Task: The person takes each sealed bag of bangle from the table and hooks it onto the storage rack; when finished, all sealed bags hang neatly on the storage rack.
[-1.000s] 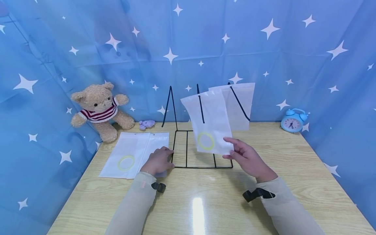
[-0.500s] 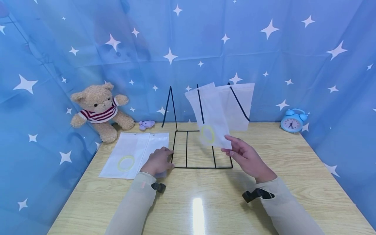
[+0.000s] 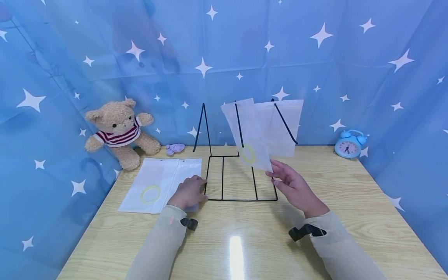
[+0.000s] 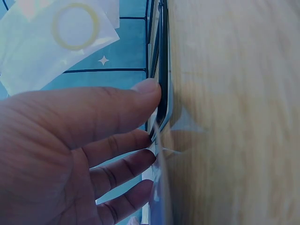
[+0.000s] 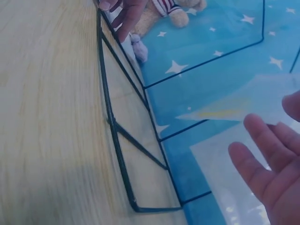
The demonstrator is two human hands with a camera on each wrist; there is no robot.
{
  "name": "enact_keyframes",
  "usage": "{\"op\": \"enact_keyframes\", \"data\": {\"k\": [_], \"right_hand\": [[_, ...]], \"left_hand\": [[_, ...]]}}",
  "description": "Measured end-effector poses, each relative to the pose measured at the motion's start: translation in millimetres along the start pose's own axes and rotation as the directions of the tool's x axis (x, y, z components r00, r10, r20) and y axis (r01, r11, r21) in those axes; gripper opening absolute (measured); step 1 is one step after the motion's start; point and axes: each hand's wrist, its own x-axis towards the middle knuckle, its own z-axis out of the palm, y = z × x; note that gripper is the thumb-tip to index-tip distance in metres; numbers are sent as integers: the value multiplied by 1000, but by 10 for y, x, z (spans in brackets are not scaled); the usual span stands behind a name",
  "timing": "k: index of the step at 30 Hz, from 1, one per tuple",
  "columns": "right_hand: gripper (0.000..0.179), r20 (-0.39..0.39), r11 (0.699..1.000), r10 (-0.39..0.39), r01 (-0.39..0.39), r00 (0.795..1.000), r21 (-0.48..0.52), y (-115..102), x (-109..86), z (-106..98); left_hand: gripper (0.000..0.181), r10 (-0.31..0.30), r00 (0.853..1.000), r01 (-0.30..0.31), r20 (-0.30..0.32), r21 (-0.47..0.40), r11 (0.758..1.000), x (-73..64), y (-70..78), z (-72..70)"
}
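A black wire display rack (image 3: 241,200) stands on the table. My left hand (image 3: 189,190) rests at its front left corner, thumb and fingertips against the wire and fingers spread in the left wrist view. A white pouch (image 3: 246,128) with a yellow ring hangs tilted on the middle hook (image 3: 239,126). My right hand (image 3: 292,182) is at its lower right corner, fingers loosely extended and thumb apart from them in the right wrist view. Another white pouch (image 3: 283,128) hangs on the right hook (image 3: 285,123). The left hook (image 3: 198,128) carries nothing.
White pouches (image 3: 148,182) lie overlapping on the table, partly under my left forearm. A teddy bear (image 3: 117,130) sits at the back left beside a small purple toy (image 3: 175,148). A blue alarm clock (image 3: 348,144) stands at the back right. A starry curtain (image 3: 224,50) lines the back.
The ringed pouch has moved back along the middle hook, and its lower end has swung up and away. My right fingers have loosened at its corner. My left hand has stayed put.
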Motion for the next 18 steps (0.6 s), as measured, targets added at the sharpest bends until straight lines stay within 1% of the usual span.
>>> {"op": "enact_keyframes", "data": {"k": [5,10,13,15,16,18], "right_hand": [[68,-40,999,38,-39,998,-20,70,2,-23],[66,-75,995,77,-81,994,-50,127,-3,-39],[66,-100,990,115,-122,988,-74,143,-2,-47],[66,-118,978,164,-177,979,-107,146,-1,-56],[65,-130,967,197,-215,972,-137,148,0,-60],[63,-144,929,280,-306,949,-208,150,-1,-72]], "left_hand": [[66,3,1000,-3,1,5,1000,-3,3,-2],[67,7,1000,-7,0,9,1000,-4,3,-6],[67,6,1000,-6,-1,6,1000,-7,7,-10],[67,4,1000,-4,-1,2,1000,-10,9,-12],[67,3,1000,-3,-1,1,1000,-11,9,-12],[67,1,1000,-1,0,1,1000,-12,9,-11]]}}
